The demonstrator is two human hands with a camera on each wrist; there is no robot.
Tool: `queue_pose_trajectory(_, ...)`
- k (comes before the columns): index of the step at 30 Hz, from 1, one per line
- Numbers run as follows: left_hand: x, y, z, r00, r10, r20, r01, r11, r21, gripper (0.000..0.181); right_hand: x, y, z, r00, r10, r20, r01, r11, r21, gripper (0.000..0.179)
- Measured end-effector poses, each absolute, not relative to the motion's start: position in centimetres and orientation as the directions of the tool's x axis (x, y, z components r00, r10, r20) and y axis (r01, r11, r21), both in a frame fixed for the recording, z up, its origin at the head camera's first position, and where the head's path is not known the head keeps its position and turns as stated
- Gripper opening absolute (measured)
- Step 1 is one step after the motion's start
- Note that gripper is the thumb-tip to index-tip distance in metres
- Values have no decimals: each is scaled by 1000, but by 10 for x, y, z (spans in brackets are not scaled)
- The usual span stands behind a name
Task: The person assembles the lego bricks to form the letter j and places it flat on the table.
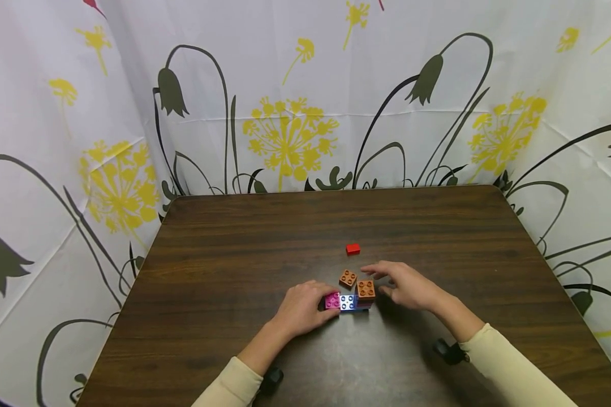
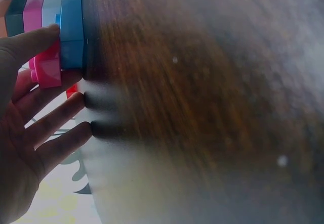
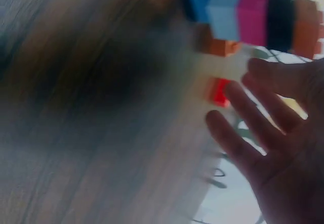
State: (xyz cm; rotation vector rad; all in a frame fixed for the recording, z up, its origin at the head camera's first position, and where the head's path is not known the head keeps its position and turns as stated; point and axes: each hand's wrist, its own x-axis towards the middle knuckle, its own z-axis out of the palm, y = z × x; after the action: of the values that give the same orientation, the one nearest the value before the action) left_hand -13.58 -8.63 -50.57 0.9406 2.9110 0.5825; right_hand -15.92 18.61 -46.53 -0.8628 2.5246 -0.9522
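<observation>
My left hand [image 1: 301,308] pinches the left end of a toy brick build between thumb and forefinger, at a pink brick [image 1: 332,301] set on a long blue base brick [image 2: 72,34]. The other fingers spread loosely over the tabletop. On the base's right end rises a small tower of light blue, magenta [image 3: 251,15], dark and orange bricks, the orange brick [image 1: 366,288] topmost. Bare studs show between pink brick and tower. Just right of the tower, my right hand [image 1: 409,285] hovers with relaxed, parted fingers, holding nothing.
A loose orange brick [image 1: 348,278] lies right behind the build, and a red brick [image 1: 353,249] farther back. Everything stands on a dark wood-grain table [image 1: 234,243]. A flower-patterned curtain [image 1: 295,68] hangs behind its far edge.
</observation>
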Motion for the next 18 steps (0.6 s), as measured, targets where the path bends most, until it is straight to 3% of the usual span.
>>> queue_pose_trajectory(4, -134, -86, -505, -819, 567, 87, 556, 749, 360, 41, -167, 183, -477, -743, -668, -45, -534, 631, -563, 54)
queue_pose_trajectory(9, -135, -86, -505, -816, 571, 87, 562, 748, 353, 41, -173, 176, -489, -713, -701, -14, -629, 648, -428, 61)
queue_pose_trajectory(14, -135, -86, -505, -814, 572, 101, 566, 744, 355, 40, -177, 169, -494, -697, -717, -24, -661, 655, -367, 75)
queue_pose_trajectory(18, -135, -86, -505, -811, 572, 118, 572, 736, 361, 38, -180, 166, -498, -679, -734, -17, -689, 646, -330, 71)
